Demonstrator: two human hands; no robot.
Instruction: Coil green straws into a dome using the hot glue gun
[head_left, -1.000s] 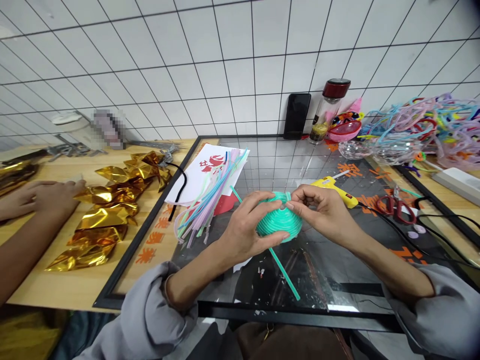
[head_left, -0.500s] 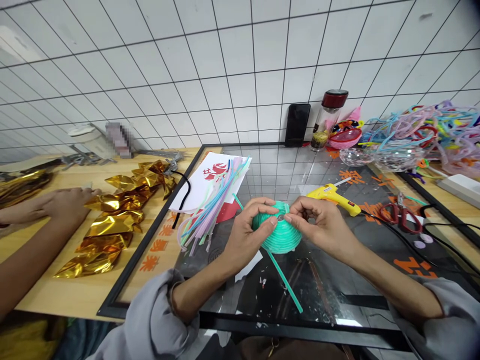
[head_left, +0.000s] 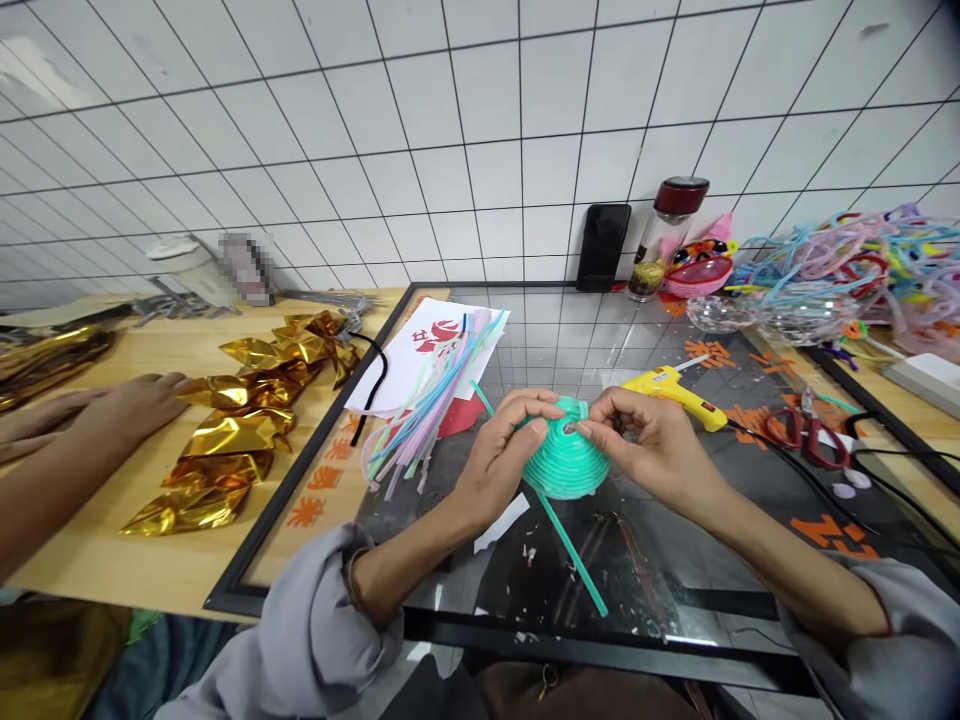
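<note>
glassy tabletop [head_left: 517,340]: dark, black-framed, spread out below the fingers of both hands.
gold foil [head_left: 236,435]: zigzag folds off to the left of the left fingers, well apart; a co-worker's hand [head_left: 150,400] is right by it.
bundle of pale strips [head_left: 442,395]: beyond the left fingers and to their left, lying partly on white paper [head_left: 390,350].
left hand [head_left: 491,455]: thumb and fingers clamped on the dome's left side. a second ago that thumb reached low across the near wall; now it sits up by the crown.
right hand [head_left: 652,440]: thumb and forefinger drawn close at the crown, much as before; from here i can't tell whether anything is pinched between them.
green dome [head_left: 568,472]: ridged, between the two hands. its near wall is now uncovered, so i'd judge the handling has gathered at the top.
yellow glue gun [head_left: 679,392]: lying just beyond the right fingers.
red-handled scissors [head_left: 807,432]: to the right of the right fingers, well apart.
green strip [head_left: 574,560]: slants out below the fingers toward the person; can't tell if it joins the dome.
opening [head_left: 568,427]: at the crown, between both sets of fingertips, plainer than a second ago.
</note>
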